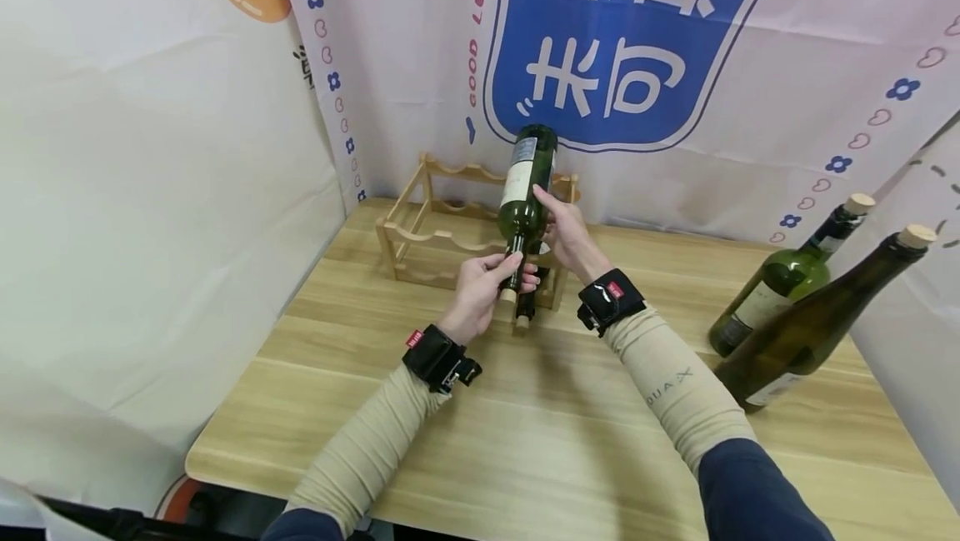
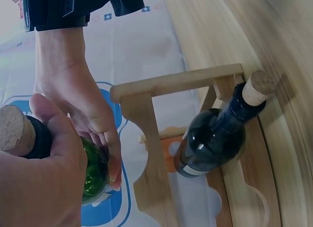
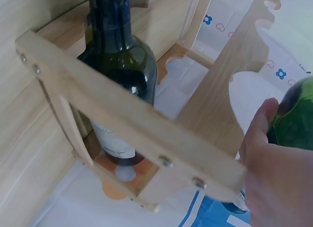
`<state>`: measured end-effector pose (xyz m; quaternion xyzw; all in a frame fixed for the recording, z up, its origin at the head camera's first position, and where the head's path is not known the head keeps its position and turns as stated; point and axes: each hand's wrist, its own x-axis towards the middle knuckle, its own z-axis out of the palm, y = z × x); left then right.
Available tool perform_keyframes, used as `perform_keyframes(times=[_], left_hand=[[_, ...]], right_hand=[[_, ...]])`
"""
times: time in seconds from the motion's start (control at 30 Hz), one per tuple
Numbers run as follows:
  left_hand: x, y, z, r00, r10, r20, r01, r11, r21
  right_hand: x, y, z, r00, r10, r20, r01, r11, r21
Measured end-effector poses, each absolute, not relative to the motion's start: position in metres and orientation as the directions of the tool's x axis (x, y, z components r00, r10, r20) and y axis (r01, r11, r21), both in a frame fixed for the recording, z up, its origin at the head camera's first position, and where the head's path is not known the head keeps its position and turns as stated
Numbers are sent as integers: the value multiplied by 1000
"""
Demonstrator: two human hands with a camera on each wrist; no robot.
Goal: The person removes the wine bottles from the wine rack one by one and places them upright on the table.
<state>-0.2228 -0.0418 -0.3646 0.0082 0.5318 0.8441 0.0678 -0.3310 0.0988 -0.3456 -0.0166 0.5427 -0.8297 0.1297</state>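
A green wine bottle [image 1: 521, 178] with a pale label is tilted over the right end of a wooden wine rack [image 1: 420, 238], its corked neck toward me. My left hand [image 1: 477, 291] grips the neck, thumb on top, just behind the cork [image 2: 15, 131]. Around the bottle's body, on its right side, my right hand [image 1: 573, 239] curls its fingers. Below it, a second dark corked bottle [image 2: 210, 144] lies in the rack's lower tier at the right end. The right wrist view shows that bottle [image 3: 124, 70] behind the rack's end bar.
On the right of the wooden table [image 1: 337, 358] stand a green corked bottle [image 1: 776, 291] and a taller brownish one [image 1: 810, 333]. A printed cloth [image 1: 420, 66] hangs close behind the rack, and a white sheet [image 1: 150, 232] borders the table's left side.
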Motion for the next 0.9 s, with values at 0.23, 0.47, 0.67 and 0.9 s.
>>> perform_keyframes(times=[0.23, 0.47, 0.67, 0.9], left_hand=[[-224, -31, -364, -986, 144, -86, -139, -413, 900], [-225, -19, -362, -981, 171, -87, -152, -415, 897], [-228, -7, -362, -978, 195, -77, -154, -421, 894], [-229, 6, -359, -977, 201, -67, -149, -426, 893]], right_hand=[[-330, 113, -348, -966, -229, -117, 190, -328, -926], [-331, 126, -348, -972, -216, -91, 156, -306, -939], [-332, 138, -347, -975, -208, -78, 147, -341, -929], [-331, 155, -345, -975, -208, -77, 149, -355, -923]])
